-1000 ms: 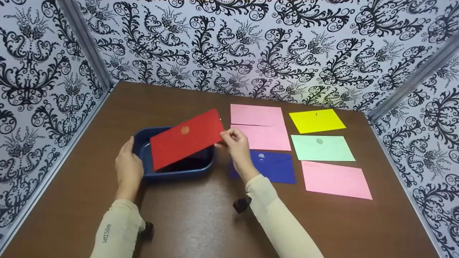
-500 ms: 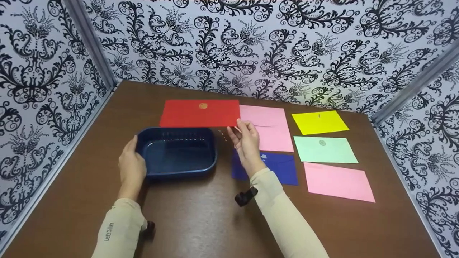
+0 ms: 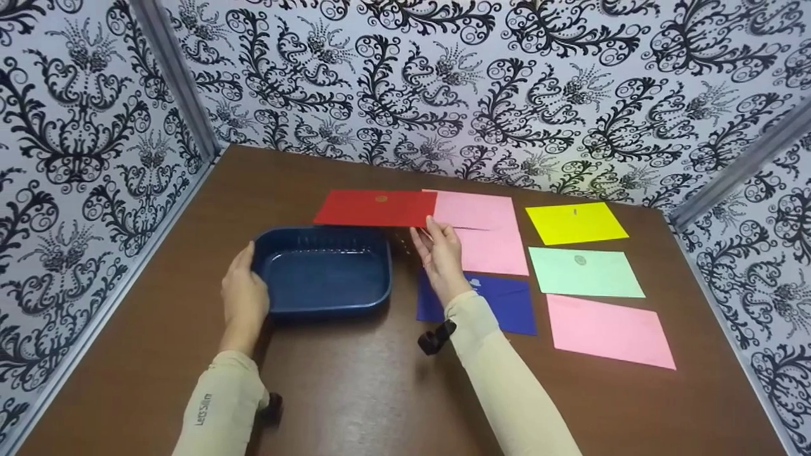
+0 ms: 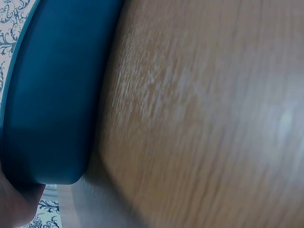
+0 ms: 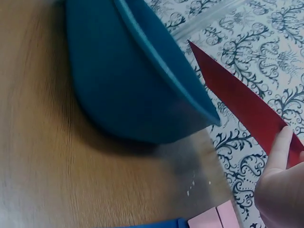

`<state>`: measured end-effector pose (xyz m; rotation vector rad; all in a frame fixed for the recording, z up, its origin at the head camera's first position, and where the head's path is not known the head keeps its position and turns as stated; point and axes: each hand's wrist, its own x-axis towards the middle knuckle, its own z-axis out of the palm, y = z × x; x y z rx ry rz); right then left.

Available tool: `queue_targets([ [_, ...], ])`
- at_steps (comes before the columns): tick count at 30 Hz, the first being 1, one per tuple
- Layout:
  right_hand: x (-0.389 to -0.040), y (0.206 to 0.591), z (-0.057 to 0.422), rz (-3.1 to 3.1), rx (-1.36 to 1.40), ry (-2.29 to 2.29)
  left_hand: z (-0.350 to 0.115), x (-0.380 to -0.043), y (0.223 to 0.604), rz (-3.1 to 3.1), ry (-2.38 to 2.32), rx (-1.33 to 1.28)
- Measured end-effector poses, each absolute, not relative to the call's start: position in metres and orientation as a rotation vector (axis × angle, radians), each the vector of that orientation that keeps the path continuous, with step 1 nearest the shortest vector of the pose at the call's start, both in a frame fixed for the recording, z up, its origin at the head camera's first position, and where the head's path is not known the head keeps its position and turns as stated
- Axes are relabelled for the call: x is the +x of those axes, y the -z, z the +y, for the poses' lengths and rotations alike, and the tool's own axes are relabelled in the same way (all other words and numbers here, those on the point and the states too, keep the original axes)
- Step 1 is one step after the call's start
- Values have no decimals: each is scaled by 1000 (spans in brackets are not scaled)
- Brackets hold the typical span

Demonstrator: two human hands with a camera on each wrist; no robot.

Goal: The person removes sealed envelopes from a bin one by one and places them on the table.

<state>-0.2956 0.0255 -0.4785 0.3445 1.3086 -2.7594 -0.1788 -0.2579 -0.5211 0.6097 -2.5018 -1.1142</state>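
In the head view my right hand (image 3: 442, 256) pinches a red envelope (image 3: 374, 212) by its near right corner, with a round gold emblem on its upper side. The red envelope is raised behind the far rim of a dark blue rectangular tub (image 3: 329, 309) and covers part of the pink envelopes. The right wrist view shows a finger laid along the red envelope (image 5: 237, 102). My left hand (image 3: 245, 294) rests against the outer left wall of the tub, its fingers fairly straight. Only a piece of that hand (image 4: 16, 204) shows in the left wrist view.
Two pink envelopes (image 3: 494, 250) lie overlapping right of the tub, with a blue envelope (image 3: 507, 307) in front. Farther right lie a yellow envelope (image 3: 576, 225), a mint green envelope (image 3: 586, 275) and another pink envelope (image 3: 611, 332). Patterned walls enclose the brown table (image 3: 355, 392).
My right hand has lifted the red envelope out from over the tub, moved it back and to the right, then levelled and lowered it slightly. My left hand has stayed against the tub.
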Motion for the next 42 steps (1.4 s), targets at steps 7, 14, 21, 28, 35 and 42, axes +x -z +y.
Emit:
queue_targets([
  [7,-307,493,31,1451,418,2574,-252,-184,522,-2513,1125,601],
  [14,-311,509,44,1584,448,2459,-242,-185,526,-2524,1163,584],
  [21,-311,511,51,1573,490,2464,-240,-188,524,-2552,1143,569],
  [28,-310,507,57,1628,434,2484,-250,-190,523,-2573,1122,587],
  [35,-315,504,71,1648,444,2531,-260,-195,522,-2665,1046,572],
  [42,-317,497,92,1817,394,2462,-266,-201,519,-2728,988,516],
])
